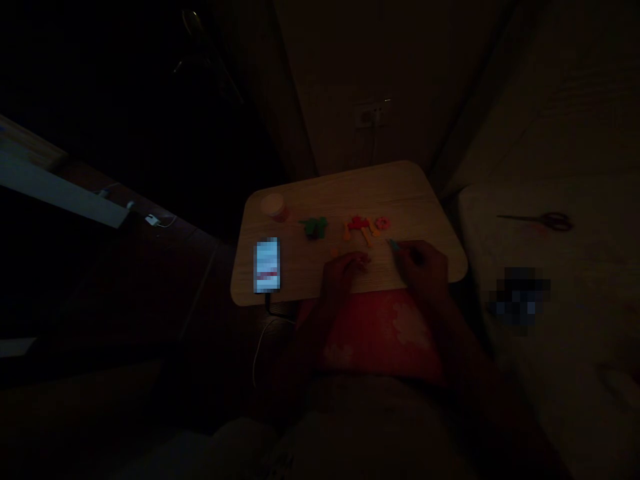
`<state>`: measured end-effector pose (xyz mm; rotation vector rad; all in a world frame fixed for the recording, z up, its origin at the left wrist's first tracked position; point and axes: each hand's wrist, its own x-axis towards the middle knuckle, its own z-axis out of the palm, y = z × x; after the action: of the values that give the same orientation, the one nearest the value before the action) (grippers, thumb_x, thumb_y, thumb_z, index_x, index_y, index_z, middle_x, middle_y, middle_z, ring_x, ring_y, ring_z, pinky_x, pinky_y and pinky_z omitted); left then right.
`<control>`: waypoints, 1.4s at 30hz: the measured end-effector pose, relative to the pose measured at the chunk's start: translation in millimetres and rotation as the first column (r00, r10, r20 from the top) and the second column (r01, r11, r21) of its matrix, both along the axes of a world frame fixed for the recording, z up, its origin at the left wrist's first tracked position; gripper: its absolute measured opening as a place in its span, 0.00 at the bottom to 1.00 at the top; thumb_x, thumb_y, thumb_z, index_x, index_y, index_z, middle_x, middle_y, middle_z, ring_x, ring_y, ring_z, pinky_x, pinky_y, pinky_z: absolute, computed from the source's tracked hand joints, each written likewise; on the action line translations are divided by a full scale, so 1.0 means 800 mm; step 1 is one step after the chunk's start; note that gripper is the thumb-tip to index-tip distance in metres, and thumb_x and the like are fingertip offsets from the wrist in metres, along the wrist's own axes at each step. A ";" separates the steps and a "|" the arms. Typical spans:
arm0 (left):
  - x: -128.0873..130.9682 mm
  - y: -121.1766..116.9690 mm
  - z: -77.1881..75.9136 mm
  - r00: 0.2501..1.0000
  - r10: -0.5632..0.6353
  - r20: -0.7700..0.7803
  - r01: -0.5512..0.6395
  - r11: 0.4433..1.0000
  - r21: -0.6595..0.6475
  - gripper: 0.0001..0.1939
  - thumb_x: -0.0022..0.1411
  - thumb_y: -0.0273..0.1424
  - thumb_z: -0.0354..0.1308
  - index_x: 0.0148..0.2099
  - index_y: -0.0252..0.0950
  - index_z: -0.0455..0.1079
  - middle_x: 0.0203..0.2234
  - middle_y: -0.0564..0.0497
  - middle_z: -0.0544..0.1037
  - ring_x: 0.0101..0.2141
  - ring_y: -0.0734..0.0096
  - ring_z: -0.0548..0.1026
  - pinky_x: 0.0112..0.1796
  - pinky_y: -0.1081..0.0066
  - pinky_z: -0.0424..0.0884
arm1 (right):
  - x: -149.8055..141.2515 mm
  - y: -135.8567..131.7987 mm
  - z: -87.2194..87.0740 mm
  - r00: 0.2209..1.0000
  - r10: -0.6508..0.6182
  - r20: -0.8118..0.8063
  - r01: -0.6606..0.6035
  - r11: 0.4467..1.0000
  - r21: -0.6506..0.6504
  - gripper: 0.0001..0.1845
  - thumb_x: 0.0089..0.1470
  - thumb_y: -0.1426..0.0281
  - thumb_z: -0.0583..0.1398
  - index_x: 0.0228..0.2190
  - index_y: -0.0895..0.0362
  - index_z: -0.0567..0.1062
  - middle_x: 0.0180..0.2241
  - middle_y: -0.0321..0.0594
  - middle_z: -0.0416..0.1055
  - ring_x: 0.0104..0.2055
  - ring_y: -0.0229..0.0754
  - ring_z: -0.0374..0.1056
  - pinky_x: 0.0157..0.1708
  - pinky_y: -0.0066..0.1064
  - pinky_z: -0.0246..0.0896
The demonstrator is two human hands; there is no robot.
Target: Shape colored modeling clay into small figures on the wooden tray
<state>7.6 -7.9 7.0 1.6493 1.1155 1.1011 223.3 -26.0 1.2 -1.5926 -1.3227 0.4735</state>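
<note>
The light is very dim. My right hand (425, 263) is closed round a slim tool with a pale teal tip (394, 245), which points up and left over the wooden table; its exact kind is unclear. My left hand (343, 270) rests near the table's front edge with its fingers curled together; a small pinkish bit may be at the fingertips. Just beyond the hands lie small modelled shapes: a red piece with orange-yellow parts (359, 223), a pink ring-like piece (383, 223) and a green clump (315, 227). A small orange bit (335, 253) sits by my left hand.
A lit phone (267, 265) with a cable lies on the left of the small table (395, 180), below a pale lidded tub (274, 205). Scissors (543, 219) and a dark blurred object (520, 300) lie on the pale surface at right. A wall socket (369, 115) is behind.
</note>
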 end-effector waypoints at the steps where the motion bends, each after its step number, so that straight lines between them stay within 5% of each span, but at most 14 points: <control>1: 0.000 0.000 0.001 1.000 -0.004 0.005 0.004 1.000 -0.003 0.16 0.73 0.38 0.55 0.42 0.35 0.81 0.36 0.46 0.86 0.40 0.64 0.84 0.48 0.63 0.78 | 0.000 0.000 0.000 1.000 -0.001 0.001 0.001 1.000 0.000 0.13 0.57 0.63 0.64 0.39 0.57 0.84 0.36 0.44 0.81 0.35 0.46 0.74 0.36 0.37 0.68; 8: -0.001 0.001 0.004 0.999 0.013 0.046 -0.011 0.999 -0.041 0.07 0.58 0.36 0.70 0.31 0.38 0.81 0.32 0.47 0.86 0.36 0.64 0.83 0.43 0.65 0.78 | 0.002 0.000 -0.004 1.000 -0.007 -0.007 0.007 1.000 -0.006 0.13 0.56 0.63 0.64 0.39 0.56 0.84 0.35 0.44 0.81 0.33 0.45 0.74 0.35 0.36 0.67; 14: 0.004 0.000 0.002 0.975 0.141 0.169 -0.116 0.982 -0.149 0.14 0.49 0.35 0.75 0.25 0.35 0.74 0.26 0.51 0.82 0.30 0.71 0.79 0.33 0.72 0.72 | 0.003 0.001 -0.001 1.000 -0.007 -0.025 0.007 1.000 -0.014 0.13 0.56 0.61 0.64 0.38 0.56 0.84 0.35 0.44 0.82 0.34 0.46 0.74 0.35 0.36 0.68; 22: 0.003 0.002 0.003 0.978 0.105 0.181 -0.068 0.978 -0.198 0.13 0.56 0.38 0.70 0.29 0.35 0.76 0.21 0.55 0.76 0.22 0.77 0.70 0.25 0.76 0.64 | 0.003 -0.001 0.000 0.999 -0.021 -0.038 0.020 0.999 -0.026 0.13 0.55 0.62 0.65 0.38 0.56 0.84 0.34 0.43 0.81 0.33 0.45 0.73 0.34 0.35 0.67; 26: 0.001 0.002 0.005 0.987 0.037 0.158 -0.014 0.990 -0.143 0.11 0.63 0.38 0.64 0.39 0.35 0.83 0.27 0.50 0.83 0.27 0.71 0.77 0.32 0.71 0.73 | 0.004 -0.003 0.002 0.999 -0.023 -0.030 0.022 0.999 -0.036 0.13 0.55 0.62 0.65 0.38 0.57 0.84 0.34 0.43 0.81 0.33 0.45 0.73 0.34 0.36 0.66; 31: 0.002 0.004 0.003 0.990 0.063 0.129 -0.062 0.998 -0.014 0.08 0.63 0.35 0.66 0.37 0.37 0.83 0.37 0.47 0.86 0.40 0.64 0.82 0.46 0.66 0.77 | 0.005 -0.002 0.001 1.000 -0.017 -0.015 0.017 0.999 -0.036 0.13 0.55 0.62 0.64 0.38 0.56 0.84 0.34 0.43 0.81 0.33 0.45 0.73 0.34 0.36 0.66; 37: 0.004 0.002 -0.001 0.981 0.088 0.174 -0.063 0.988 -0.143 0.15 0.63 0.36 0.66 0.51 0.38 0.81 0.36 0.48 0.86 0.38 0.65 0.84 0.44 0.67 0.79 | 0.006 -0.001 -0.003 1.000 -0.017 -0.015 0.016 0.999 -0.035 0.14 0.55 0.61 0.64 0.38 0.56 0.84 0.33 0.43 0.81 0.33 0.45 0.73 0.33 0.36 0.67; 42: 0.003 0.002 -0.001 0.987 0.081 0.139 -0.065 0.992 -0.112 0.10 0.64 0.37 0.66 0.38 0.36 0.83 0.35 0.46 0.86 0.37 0.64 0.84 0.43 0.66 0.79 | 0.004 -0.002 -0.001 1.000 -0.010 -0.029 0.009 0.999 -0.035 0.13 0.55 0.61 0.65 0.38 0.56 0.84 0.34 0.43 0.81 0.33 0.46 0.74 0.34 0.36 0.67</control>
<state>10.2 -6.7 6.2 1.4323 1.1288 1.1670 226.8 -27.3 0.6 -1.6140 -1.2911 0.5139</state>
